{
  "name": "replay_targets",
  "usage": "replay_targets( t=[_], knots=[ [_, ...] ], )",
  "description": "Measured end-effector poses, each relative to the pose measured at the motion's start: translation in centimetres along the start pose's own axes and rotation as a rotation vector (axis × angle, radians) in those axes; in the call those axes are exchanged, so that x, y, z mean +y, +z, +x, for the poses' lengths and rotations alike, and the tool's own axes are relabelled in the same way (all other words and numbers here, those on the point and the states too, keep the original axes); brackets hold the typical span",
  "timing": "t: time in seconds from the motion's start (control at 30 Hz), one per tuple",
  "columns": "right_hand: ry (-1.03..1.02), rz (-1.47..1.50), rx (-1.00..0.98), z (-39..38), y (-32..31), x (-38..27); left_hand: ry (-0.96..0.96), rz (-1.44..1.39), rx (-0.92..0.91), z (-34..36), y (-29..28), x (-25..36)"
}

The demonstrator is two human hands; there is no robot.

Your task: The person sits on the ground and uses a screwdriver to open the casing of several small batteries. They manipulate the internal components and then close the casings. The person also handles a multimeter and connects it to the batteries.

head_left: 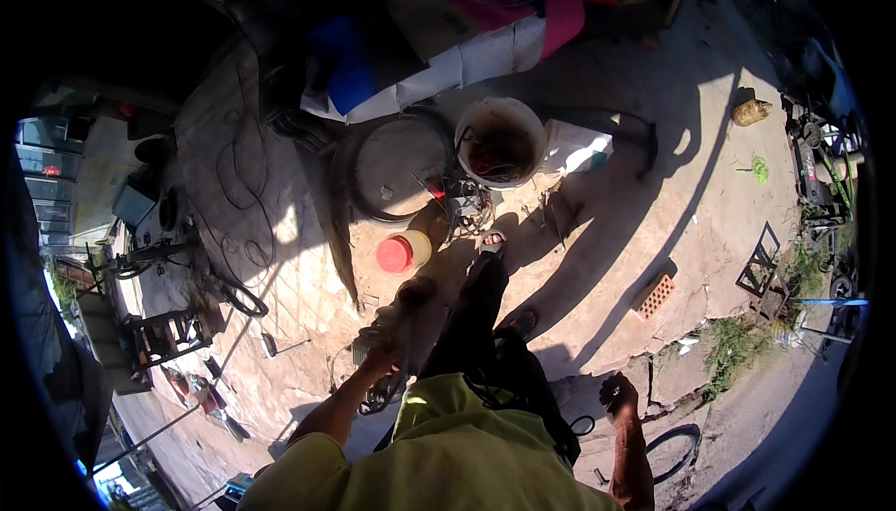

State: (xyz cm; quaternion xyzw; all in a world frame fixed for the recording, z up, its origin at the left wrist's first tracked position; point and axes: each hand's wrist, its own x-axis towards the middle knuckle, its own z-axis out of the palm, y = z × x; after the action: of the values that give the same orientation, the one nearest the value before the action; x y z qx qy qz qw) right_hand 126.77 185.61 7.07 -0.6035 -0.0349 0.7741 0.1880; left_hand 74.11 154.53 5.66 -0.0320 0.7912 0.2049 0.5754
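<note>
Fingers of your left hand [381,362] bend beside dark loops [371,406] at their six o'clock; those of your right hand [617,395] curl inward, any grip too dark to tell. At your left hand's one o'clock, the pale bucket [534,128] stands upright, probably keeping its contents [502,154] gathered.

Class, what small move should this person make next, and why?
Probably best to ease the front foot back slightly: it looks open-toed and stands right beside the jumble of wires and small parts, where something might snag. The left hand and right hand are both away from that jumble.
</note>
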Motion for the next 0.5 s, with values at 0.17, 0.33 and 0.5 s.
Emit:
replay_targets(
  t=[0.17,0.33,0.5],
  knots=[
    [0.036,-0.051,0.14,0.2,4.9,-2.0,0.107,-0.049,-0.056,8.7,-0.4,5.5],
    [0.113,-0.005,0.187,1.6,6.9,-3.0,0.176,-0.107,-0.116,15.3,-0.5,16.7],
    [0.184,0.05,-0.167,4.7,8.8,-4.8,0.185,-0.029,-0.117,19.8,-0.4,25.2]
  ],
)
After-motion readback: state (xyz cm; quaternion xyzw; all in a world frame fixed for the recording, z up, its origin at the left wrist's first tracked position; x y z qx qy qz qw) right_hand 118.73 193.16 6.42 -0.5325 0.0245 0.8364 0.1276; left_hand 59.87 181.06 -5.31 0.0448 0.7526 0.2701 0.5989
